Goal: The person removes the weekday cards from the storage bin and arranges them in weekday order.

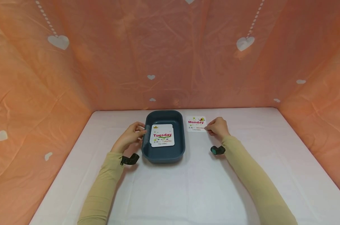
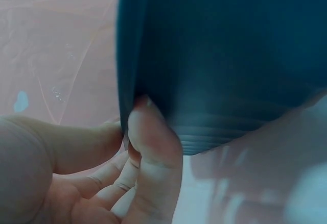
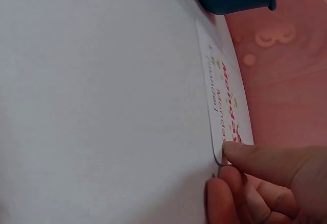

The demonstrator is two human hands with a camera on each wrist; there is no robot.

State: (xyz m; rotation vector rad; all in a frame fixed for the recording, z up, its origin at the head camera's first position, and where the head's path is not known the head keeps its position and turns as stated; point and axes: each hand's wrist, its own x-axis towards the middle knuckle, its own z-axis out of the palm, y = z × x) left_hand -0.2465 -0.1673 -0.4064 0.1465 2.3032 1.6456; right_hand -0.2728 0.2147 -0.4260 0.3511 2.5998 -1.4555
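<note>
Your left hand pinches the blue tray by its left rim; Tuesday card lies inside. Your right hand pinches Monday card at its near right corner, just right of the tray. Orange curtain behind.

A fabric-walled booth, its wider room hidden, shows in the orange heart-printed drapes enclosing a white-covered counter on three sides.

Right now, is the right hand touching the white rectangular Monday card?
Touching: the right wrist view shows the right hand pinching the card at one corner.
</note>
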